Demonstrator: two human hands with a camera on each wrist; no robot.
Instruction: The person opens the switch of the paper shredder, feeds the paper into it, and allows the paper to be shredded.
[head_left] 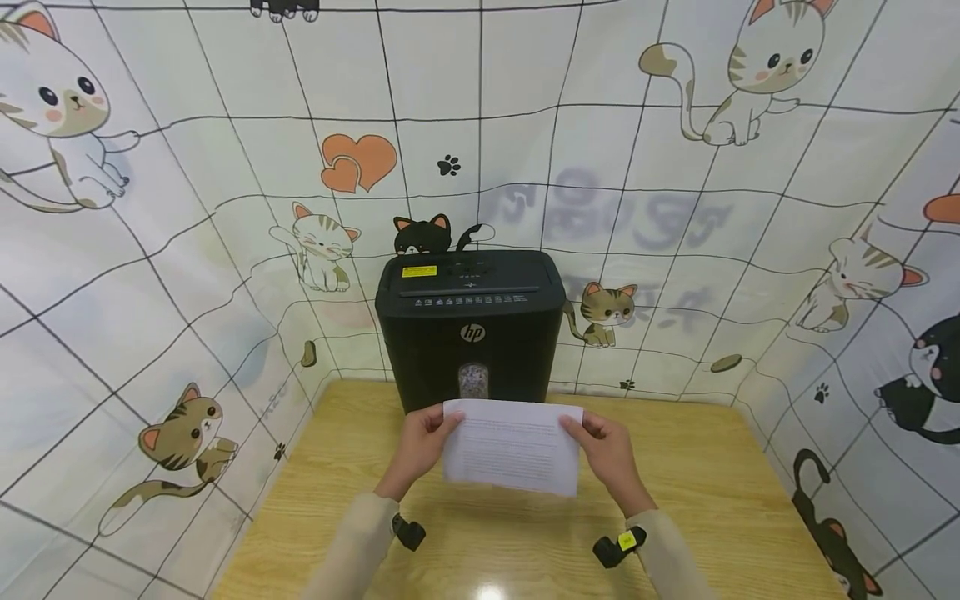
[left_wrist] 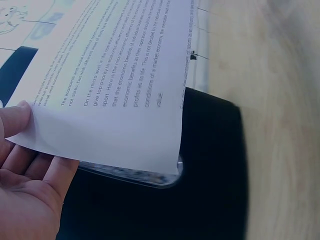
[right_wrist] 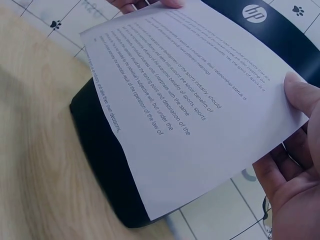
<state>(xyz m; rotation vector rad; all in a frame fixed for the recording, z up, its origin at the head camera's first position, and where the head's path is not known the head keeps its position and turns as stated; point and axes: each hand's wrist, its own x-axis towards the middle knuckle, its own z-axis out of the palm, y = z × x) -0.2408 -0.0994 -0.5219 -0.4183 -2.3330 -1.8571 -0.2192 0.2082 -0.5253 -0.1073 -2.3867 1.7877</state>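
Note:
A white sheet of printed paper (head_left: 512, 450) is held up by both hands in front of a black HP paper shredder (head_left: 468, 333). At the sheet's upper left corner my left hand (head_left: 420, 442) pinches it, thumb on the printed face and fingers behind. My right hand (head_left: 609, 454) pinches the upper right corner likewise. Lines of text cover the paper (left_wrist: 115, 100) in the left wrist view. The right wrist view shows the paper (right_wrist: 185, 115) with an uneven lower edge. Part of the shredder's small window (head_left: 473, 381), with shreds behind it, shows above the sheet.
The shredder stands at the back of a light wooden table (head_left: 675, 500). Its top slot (head_left: 465, 292) faces up. A white cloth wall (head_left: 480, 150) with cat drawings encloses the table at the back and sides. Each wrist wears a small black camera (head_left: 408, 532).

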